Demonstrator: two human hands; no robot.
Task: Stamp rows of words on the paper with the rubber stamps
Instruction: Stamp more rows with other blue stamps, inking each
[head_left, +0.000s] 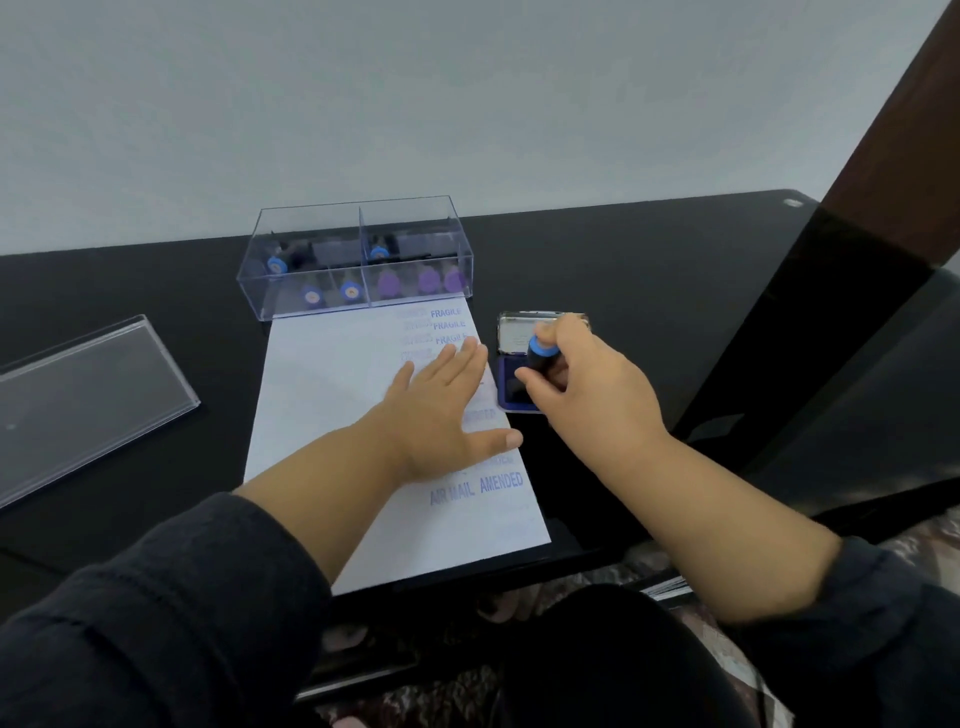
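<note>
A white sheet of paper (332, 395) lies on the black table, with blue stamped words down its right side: FRAGILE near the top, AIR MAIL and AMENDED lower down. My left hand (447, 410) lies flat on the paper, fingers straight, covering some of the words. My right hand (587, 384) grips a rubber stamp (543, 356) with a blue cap and black body, held down on the blue ink pad (509, 387). The pad's open metal lid (519, 325) stands behind it.
A clear plastic box (358, 260) with compartments holds several blue- and purple-topped stamps at the paper's far end. Its clear lid (88, 384) lies on the table (649, 270) to the left. A dark wooden post (883, 171) rises at the right.
</note>
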